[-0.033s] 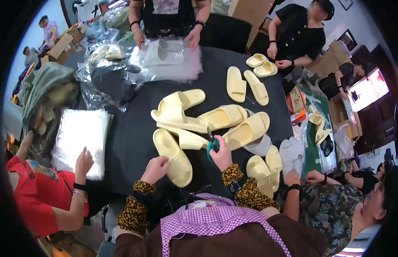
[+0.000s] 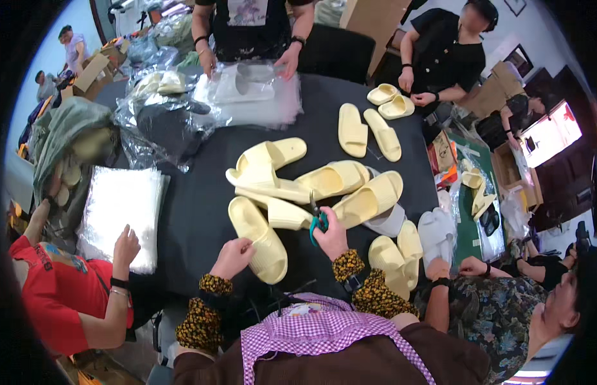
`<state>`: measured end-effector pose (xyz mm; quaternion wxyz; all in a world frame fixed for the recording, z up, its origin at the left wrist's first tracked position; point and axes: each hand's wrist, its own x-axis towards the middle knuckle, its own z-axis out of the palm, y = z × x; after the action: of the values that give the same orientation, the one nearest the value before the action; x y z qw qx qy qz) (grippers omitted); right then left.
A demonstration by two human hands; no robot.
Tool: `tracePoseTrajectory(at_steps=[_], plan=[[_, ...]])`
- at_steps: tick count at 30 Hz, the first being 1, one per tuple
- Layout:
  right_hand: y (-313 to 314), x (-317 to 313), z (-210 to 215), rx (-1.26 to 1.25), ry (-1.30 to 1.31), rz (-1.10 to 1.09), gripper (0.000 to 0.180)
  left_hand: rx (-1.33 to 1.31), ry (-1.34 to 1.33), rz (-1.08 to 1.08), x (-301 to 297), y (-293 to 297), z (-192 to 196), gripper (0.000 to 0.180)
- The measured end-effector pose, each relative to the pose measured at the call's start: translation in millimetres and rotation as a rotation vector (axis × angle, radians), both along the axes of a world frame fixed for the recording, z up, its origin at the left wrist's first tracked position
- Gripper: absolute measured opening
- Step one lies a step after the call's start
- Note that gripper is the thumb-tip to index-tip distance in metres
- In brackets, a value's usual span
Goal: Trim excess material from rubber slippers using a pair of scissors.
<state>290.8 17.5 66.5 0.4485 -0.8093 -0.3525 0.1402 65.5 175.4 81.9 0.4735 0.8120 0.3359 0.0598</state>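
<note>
My left hand [image 2: 233, 256] pinches the near edge of a pale yellow slide sandal [image 2: 257, 236] lying on the black table [image 2: 196, 212]. Teal-handled scissors [image 2: 316, 217] are gripped in my right hand [image 2: 330, 236], their blades pointing up toward a heap of several more yellow sandals [image 2: 311, 183]. Both my sleeves are dark with a yellow pattern.
Two more yellow sandals [image 2: 368, 131] lie farther back, and a pair [image 2: 389, 102] sits by a person in black. A stack of clear bags [image 2: 119, 205] lies under the hand of a person in red at left. White sandals [image 2: 433, 228] and further yellow ones [image 2: 398, 253] are at right.
</note>
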Motion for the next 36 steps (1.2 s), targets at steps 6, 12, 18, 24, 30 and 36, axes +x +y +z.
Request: tracePoseTrajectory(at_steps=[6, 12, 18, 24, 30, 36], plan=[[-2, 5, 10, 0.16, 0.004, 0.018, 0.044, 0.116, -0.009, -0.057, -19, 19, -12, 0.021], [-31, 32, 36, 0.291, 0.099, -0.097, 0.045, 0.619, -0.107, 0.016, -30, 55, 22, 0.012], [-59, 43, 79, 0.345, 0.227, -0.188, 0.047, 0.901, 0.028, -0.075, -50, 62, 52, 0.004], [-63, 40, 105, 0.262, 0.296, -0.031, 0.049, 0.897, 0.086, -0.422, -46, 44, 63, 0.007], [-50, 32, 63, 0.111, 0.248, 0.112, 0.045, 0.851, -0.008, -0.338, -37, 27, 35, 0.022], [-54, 30, 33, 0.126, 0.131, 0.138, 0.047, 0.471, 0.321, 0.17, -68, 46, -17, 0.046]])
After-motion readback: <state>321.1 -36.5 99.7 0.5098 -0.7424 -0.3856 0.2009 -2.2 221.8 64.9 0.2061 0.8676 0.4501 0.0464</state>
